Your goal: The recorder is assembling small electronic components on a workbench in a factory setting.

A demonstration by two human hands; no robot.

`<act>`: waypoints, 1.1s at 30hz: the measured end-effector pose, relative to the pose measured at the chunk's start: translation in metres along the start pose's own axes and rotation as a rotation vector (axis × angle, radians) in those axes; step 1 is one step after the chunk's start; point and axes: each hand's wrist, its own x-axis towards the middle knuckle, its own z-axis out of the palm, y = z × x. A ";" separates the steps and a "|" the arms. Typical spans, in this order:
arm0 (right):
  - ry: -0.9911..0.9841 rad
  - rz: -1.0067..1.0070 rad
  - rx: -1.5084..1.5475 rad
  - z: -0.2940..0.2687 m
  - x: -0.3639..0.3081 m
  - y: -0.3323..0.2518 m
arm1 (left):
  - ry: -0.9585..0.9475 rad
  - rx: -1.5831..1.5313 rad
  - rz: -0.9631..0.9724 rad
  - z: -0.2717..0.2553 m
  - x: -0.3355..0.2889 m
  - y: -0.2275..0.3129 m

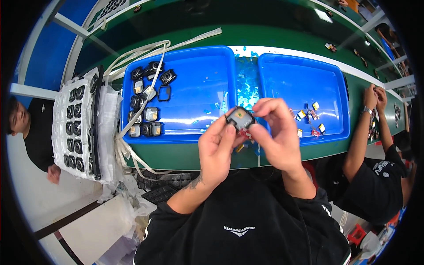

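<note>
Bright light glares off the left blue tray [194,88] — right hand [281,138] slightly blurred, edges bowed

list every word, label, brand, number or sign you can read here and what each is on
Wearer's shirt: white lettering over an emblem, upside down in this view; wording not copied.
Right co-worker's shirt: white print; wording not copied.
Left co-worker's shirt: small pale mark, too small to read.
Part in the left hand: yellowish patch, any print too small and blurred to read.
</note>
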 end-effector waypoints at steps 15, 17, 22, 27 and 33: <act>-0.054 0.240 0.131 -0.011 -0.012 -0.013 | -0.231 1.022 0.474 -0.014 0.017 0.029; -0.060 0.268 0.176 -0.013 -0.010 -0.016 | -0.246 1.038 0.612 -0.016 0.021 0.028; -0.153 0.352 0.324 -0.026 -0.007 -0.005 | -0.254 0.992 0.358 -0.018 0.012 0.034; -0.121 0.218 0.060 -0.016 -0.016 -0.010 | -0.144 0.552 0.006 -0.025 0.004 0.014; -0.015 0.134 -0.188 -0.007 -0.014 -0.002 | -0.101 0.377 0.048 -0.017 0.001 0.005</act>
